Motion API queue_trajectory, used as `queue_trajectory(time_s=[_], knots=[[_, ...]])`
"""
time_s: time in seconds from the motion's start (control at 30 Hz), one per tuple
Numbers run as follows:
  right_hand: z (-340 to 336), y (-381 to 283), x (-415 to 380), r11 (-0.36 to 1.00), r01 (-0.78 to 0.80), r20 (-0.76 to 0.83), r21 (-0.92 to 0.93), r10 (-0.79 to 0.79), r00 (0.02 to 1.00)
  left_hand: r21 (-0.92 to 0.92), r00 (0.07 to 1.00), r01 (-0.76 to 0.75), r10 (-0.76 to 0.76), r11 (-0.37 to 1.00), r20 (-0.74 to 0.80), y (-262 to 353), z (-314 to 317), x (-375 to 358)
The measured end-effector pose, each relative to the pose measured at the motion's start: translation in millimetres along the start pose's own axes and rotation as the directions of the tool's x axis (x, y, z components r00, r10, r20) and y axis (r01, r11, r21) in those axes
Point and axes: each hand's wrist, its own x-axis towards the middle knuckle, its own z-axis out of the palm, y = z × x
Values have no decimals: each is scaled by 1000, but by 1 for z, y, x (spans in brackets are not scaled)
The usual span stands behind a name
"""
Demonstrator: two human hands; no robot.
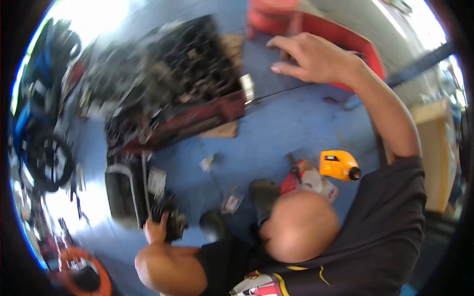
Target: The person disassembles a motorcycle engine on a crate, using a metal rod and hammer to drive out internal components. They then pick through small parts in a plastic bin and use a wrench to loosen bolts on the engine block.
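Note:
My left hand (pixel 156 231) is low on the left, its fingers closed against a dark, blocky metal part (pixel 174 222) with a brassy end. A long thin metal rod (pixel 145 182) runs up from that hand toward a dark red toolbox (pixel 195 126) heaped with dark tools and metal parts. Fingers apart and partly bent, my right hand (pixel 311 58) is raised at the upper right with nothing in it. Near its fingertips, in this view, is a red tray (pixel 368 47); blur hides whether they touch.
A yellow thing with a black round end (pixel 339 165) lies by my knee, beside red-and-white packaging (pixel 311 180). A black case (pixel 123 197) stands left. Small plastic packets (pixel 232 202) lie on the blue floor (pixel 281 118). A cardboard box (pixel 434 163) is at the right.

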Motion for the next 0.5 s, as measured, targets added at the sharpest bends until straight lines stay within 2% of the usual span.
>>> queue_trajectory(time_s=[0.03,0.07,0.1,0.13,0.17,0.2,0.27,0.33,0.4,0.47,0.5], knots=[[-14,19,-7,983,-186,73,-14,186,980,-57,999,30,-28,998,42,3,-7,-5],[-30,43,-15,933,-359,135,-31,359,923,-36,998,49,-50,998,-34,-43,18,11],[-37,77,-26,921,-353,54,-165,366,929,-267,997,56,-39,962,69,-47,16,13],[-38,107,-33,893,-340,-19,-295,351,936,-270,998,9,9,963,64,-31,14,31],[-41,133,-42,861,-414,0,-295,434,901,-256,998,-50,60,965,33,-16,11,39],[-41,155,-51,827,-480,21,-291,508,861,-240,995,-101,105,965,0,-1,6,43],[-20,185,-61,720,-673,-30,-169,679,733,-204,981,-189,176,961,-79,23,-6,48],[20,210,-66,669,-736,-31,-99,738,675,-160,960,-255,230,953,-161,37,-17,47],[75,244,-63,651,-754,84,-85,759,646,-120,934,-299,264,947,-239,47,-20,43],[120,261,-61,665,-741,106,-91,746,657,-72,905,-329,293,942,-307,53,-22,37],[135,257,-64,601,-799,49,14,798,600,-45,891,-341,308,939,-335,55,-22,35]])
